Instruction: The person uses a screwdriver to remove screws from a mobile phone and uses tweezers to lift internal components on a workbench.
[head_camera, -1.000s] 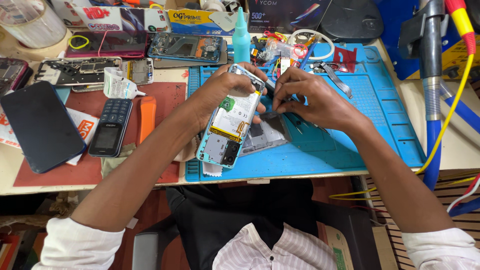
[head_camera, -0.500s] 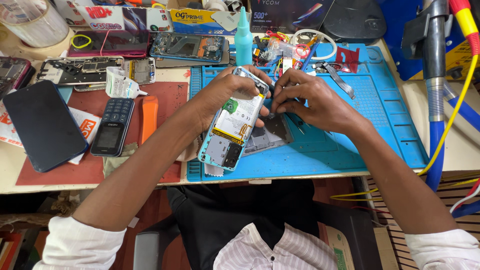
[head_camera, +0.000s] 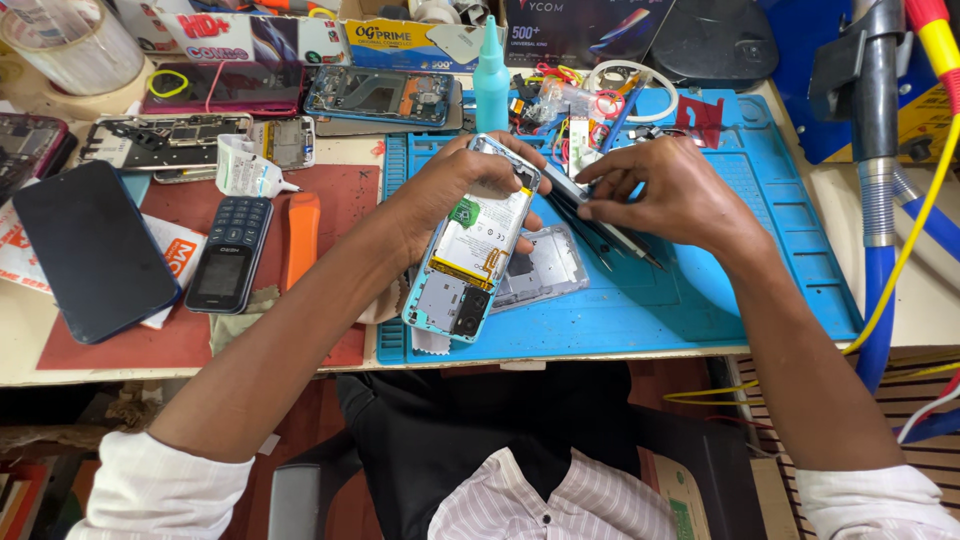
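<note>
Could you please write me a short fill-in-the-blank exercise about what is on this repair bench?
1. The left hand holds an opened phone whose back cover is ____.
2. The silicone work mat is ____ in colour.
3. The right hand holds a thin tool beside the phone's ____ end.
4. The keypad phone lies beside an ____ pry tool.

Missing words: off; blue; top; orange

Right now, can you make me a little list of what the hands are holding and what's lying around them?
left hand: grips the opened phone, its back cover off
right hand: pinches tweezers at the phone's top edge
under the hands: blue mat
beside the mat: keypad phone, orange pry tool, black smartphone
behind: teal bottle
</note>
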